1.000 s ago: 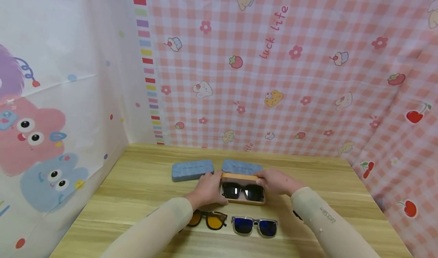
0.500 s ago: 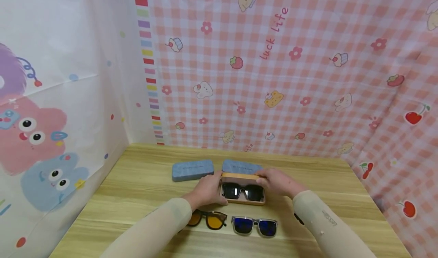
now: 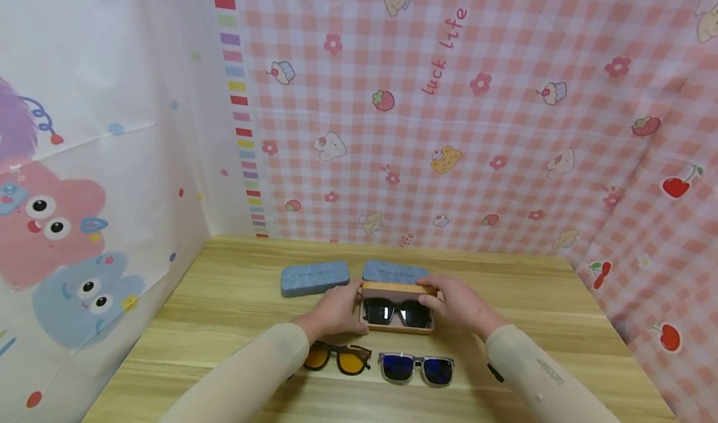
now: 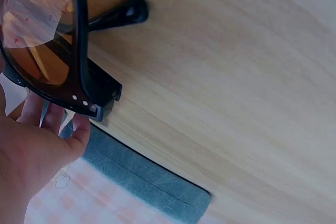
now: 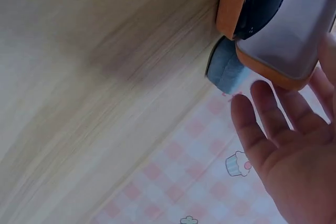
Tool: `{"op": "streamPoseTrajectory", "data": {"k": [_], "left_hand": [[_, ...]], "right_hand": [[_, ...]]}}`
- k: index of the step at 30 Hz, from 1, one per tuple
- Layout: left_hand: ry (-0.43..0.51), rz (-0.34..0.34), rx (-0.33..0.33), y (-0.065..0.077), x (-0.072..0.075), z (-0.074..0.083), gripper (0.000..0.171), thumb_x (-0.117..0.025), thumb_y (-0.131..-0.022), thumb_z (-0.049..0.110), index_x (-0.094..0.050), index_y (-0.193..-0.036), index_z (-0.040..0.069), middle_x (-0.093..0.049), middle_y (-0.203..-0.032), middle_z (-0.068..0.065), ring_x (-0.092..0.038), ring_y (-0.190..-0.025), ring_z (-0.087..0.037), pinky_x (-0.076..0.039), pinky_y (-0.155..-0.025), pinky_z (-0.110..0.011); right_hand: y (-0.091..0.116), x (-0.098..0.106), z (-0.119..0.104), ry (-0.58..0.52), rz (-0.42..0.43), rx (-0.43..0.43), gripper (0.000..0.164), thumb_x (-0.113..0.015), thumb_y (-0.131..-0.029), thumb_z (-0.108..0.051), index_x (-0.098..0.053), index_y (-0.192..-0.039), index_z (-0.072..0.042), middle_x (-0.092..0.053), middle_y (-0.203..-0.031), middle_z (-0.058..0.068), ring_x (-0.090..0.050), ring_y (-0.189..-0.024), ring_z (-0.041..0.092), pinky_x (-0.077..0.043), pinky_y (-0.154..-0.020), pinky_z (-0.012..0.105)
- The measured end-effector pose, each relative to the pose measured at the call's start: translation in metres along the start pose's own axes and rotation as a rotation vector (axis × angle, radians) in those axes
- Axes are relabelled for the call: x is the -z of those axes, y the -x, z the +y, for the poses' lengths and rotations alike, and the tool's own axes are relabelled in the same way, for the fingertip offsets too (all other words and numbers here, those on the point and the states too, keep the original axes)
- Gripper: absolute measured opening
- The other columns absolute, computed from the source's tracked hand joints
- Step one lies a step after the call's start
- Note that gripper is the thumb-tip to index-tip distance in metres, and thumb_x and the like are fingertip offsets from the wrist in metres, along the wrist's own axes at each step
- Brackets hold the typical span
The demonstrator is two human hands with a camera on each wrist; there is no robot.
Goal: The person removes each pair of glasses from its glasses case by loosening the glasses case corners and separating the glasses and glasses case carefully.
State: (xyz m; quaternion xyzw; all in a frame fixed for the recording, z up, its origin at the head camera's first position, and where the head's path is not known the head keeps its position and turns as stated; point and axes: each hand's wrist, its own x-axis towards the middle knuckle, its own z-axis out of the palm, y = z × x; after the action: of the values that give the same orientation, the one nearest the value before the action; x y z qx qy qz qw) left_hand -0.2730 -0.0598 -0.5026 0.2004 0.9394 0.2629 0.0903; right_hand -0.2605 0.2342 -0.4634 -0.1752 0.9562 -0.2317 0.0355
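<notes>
An orange glasses case (image 3: 387, 286) stands with its lid up in the middle of the table. Black sunglasses (image 3: 416, 314) with dark lenses lie inside it. My left hand (image 3: 333, 309) grips the case's left end, thumb in front and fingers behind. On the raised lid's right corner, my right hand (image 3: 462, 303) holds on with the thumb inside. The right wrist view shows the lid's pale lining (image 5: 299, 22) and several fingers behind it. Dark-framed glasses with orange lenses (image 3: 351, 361) lie below my left hand, close up in the left wrist view.
Two blue glasses cases, one at left (image 3: 315, 278) and one behind the orange case (image 3: 395, 272), lie toward the back, both shut. Clear-framed sunglasses with blue lenses (image 3: 415, 369) lie in front. Printed cloth (image 3: 449, 124) hangs behind the wooden table (image 3: 224, 286).
My right hand has turned slightly on the lid corner, its thumb reaching a little further left and its wrist a little lower. The left hand and the glasses look almost unchanged.
</notes>
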Motion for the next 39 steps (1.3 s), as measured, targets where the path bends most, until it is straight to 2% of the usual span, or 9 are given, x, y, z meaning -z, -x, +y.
{"op": "streamPoseTrajectory", "data": {"k": [3,6,9,12,15,19,23,29,39], "left_hand": [[0.003,0.001,0.008,0.000,0.001,0.001,0.101,-0.099,-0.076,0.033,-0.045,-0.158,0.008,-0.073,-0.135,-0.012,-0.069,-0.122,-0.031,-0.057,-0.107,-0.049],[0.005,0.003,0.006,0.000,0.001,0.001,0.102,-0.099,-0.076,0.033,-0.044,-0.159,0.010,-0.072,-0.137,-0.012,-0.069,-0.123,-0.031,-0.057,-0.108,-0.050],[0.006,0.007,-0.009,0.000,0.000,-0.001,0.106,-0.099,-0.076,0.032,-0.040,-0.162,0.013,-0.071,-0.140,-0.012,-0.068,-0.125,-0.032,-0.056,-0.110,-0.051],[0.001,0.012,-0.024,0.001,0.000,-0.003,0.110,-0.099,-0.077,0.033,-0.036,-0.166,0.016,-0.071,-0.141,-0.011,-0.069,-0.124,-0.032,-0.057,-0.107,-0.051],[0.000,0.014,-0.029,0.002,0.001,-0.005,0.110,-0.098,-0.078,0.032,-0.034,-0.166,0.017,-0.073,-0.138,-0.010,-0.071,-0.118,-0.031,-0.058,-0.103,-0.051],[-0.002,0.010,-0.037,0.002,0.000,-0.006,0.109,-0.097,-0.079,0.034,-0.034,-0.166,0.017,-0.072,-0.138,-0.011,-0.071,-0.119,-0.032,-0.057,-0.104,-0.051],[-0.005,0.006,-0.046,0.001,-0.001,-0.006,0.109,-0.097,-0.080,0.036,-0.034,-0.166,0.016,-0.071,-0.142,-0.011,-0.068,-0.127,-0.034,-0.056,-0.109,-0.052],[-0.008,0.010,-0.053,0.000,0.000,-0.005,0.108,-0.098,-0.078,0.034,-0.036,-0.165,0.016,-0.071,-0.142,-0.009,-0.068,-0.127,-0.032,-0.055,-0.110,-0.050],[-0.025,0.004,-0.050,0.000,0.001,-0.004,0.107,-0.097,-0.078,0.036,-0.036,-0.164,0.016,-0.073,-0.136,-0.009,-0.070,-0.123,-0.031,-0.056,-0.108,-0.048]], "right_hand": [[0.008,0.000,0.000,0.031,0.078,0.022,0.042,-0.068,-0.106,-0.030,-0.067,-0.144,-0.011,-0.075,-0.130,0.007,-0.070,-0.117,0.027,-0.058,-0.100,0.055],[0.017,-0.002,0.000,0.088,0.227,0.065,0.035,-0.073,-0.103,-0.026,-0.073,-0.134,-0.011,-0.078,-0.119,0.006,-0.074,-0.107,0.025,-0.062,-0.091,0.050],[0.023,-0.006,-0.002,0.202,0.397,0.196,0.020,-0.082,-0.096,-0.021,-0.078,-0.114,-0.012,-0.078,-0.099,0.001,-0.073,-0.084,0.016,-0.062,-0.073,0.038],[0.026,-0.012,-0.010,0.338,0.480,0.320,0.014,-0.089,-0.089,-0.021,-0.080,-0.099,-0.017,-0.078,-0.088,-0.005,-0.071,-0.074,0.011,-0.061,-0.066,0.031],[0.026,-0.020,-0.024,0.427,0.420,0.331,0.011,-0.088,-0.089,-0.025,-0.081,-0.097,-0.021,-0.080,-0.089,-0.008,-0.075,-0.075,0.010,-0.062,-0.067,0.031],[0.020,-0.031,-0.043,0.454,0.257,0.205,0.006,-0.083,-0.095,-0.028,-0.082,-0.098,-0.023,-0.080,-0.087,-0.010,-0.074,-0.074,0.010,-0.060,-0.065,0.034],[0.011,-0.042,-0.053,0.487,0.167,0.112,0.011,-0.080,-0.097,-0.030,-0.079,-0.090,-0.022,-0.076,-0.078,-0.008,-0.070,-0.067,0.013,-0.055,-0.059,0.039],[0.000,-0.053,-0.055,0.536,0.143,0.048,0.018,-0.078,-0.098,-0.031,-0.077,-0.085,-0.020,-0.069,-0.067,-0.006,-0.061,-0.058,0.013,-0.051,-0.051,0.040],[-0.011,-0.057,-0.056,0.554,0.147,0.045,0.018,-0.078,-0.097,-0.028,-0.076,-0.082,-0.019,-0.066,-0.066,-0.005,-0.053,-0.056,0.012,-0.052,-0.051,0.039]]}}
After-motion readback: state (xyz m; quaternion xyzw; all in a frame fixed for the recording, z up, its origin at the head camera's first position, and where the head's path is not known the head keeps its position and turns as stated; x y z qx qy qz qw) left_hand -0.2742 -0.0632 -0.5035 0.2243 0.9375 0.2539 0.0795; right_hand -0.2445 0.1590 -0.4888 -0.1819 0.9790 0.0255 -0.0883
